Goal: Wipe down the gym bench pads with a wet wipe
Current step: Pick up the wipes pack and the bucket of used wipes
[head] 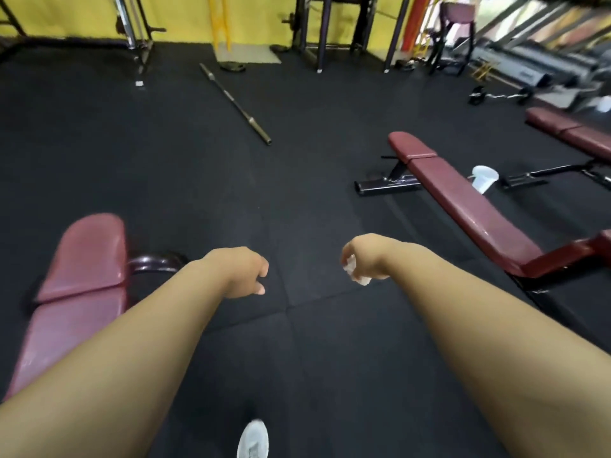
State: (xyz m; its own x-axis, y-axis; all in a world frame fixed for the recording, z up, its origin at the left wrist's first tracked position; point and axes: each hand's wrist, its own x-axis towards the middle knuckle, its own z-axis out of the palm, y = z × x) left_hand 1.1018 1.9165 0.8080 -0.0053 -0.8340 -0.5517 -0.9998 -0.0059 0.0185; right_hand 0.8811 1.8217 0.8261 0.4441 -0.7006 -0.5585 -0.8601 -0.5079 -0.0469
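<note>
Bench pad no. 1 point(82, 259) sits out to the left of my L hand point(241, 272): maroon, two sections, near end running back under my L forearm. It's got a sheen, but I can't tell if that's wet from wiping or just gloss. L hand is out front over the black floor point(165, 160), fingers loosely curled, nothing in it, touching nothing. Below & btwn my arms, one pale shoe point(253, 438) on the floor. Well ahead of the L hand a bare barbell point(236, 104) lies on the floor, not my concern.

R hand point(367, 256) is level w/ the L, a gap of floor btwn them. It's closed round the wet wipe point(355, 272), which is bunched up, white bits poking out under the fingers. So the wipe is in my R hand, in the air, on no pad.

Right of the R hand & a bit beyond it: bench pad no. 2 point(463, 200), long, maroon, angled away, a few shiny specks on it. Just past it a clear plastic cup point(484, 178) on the floor. Further off again, a third bench point(568, 130) by the treadmills.

Step, as I read it: btwn benches, wipe in hand, no contact w/ any pad. How much is done I can't judge from gloss alone.

Next move needs: pick a pad, turn & step to it, shake the wipe flatter so more of it meets the vinyl, then press down & run long strokes end to end, incl. the seam btwn sections. L hand is free to steady me on the frame.
</note>
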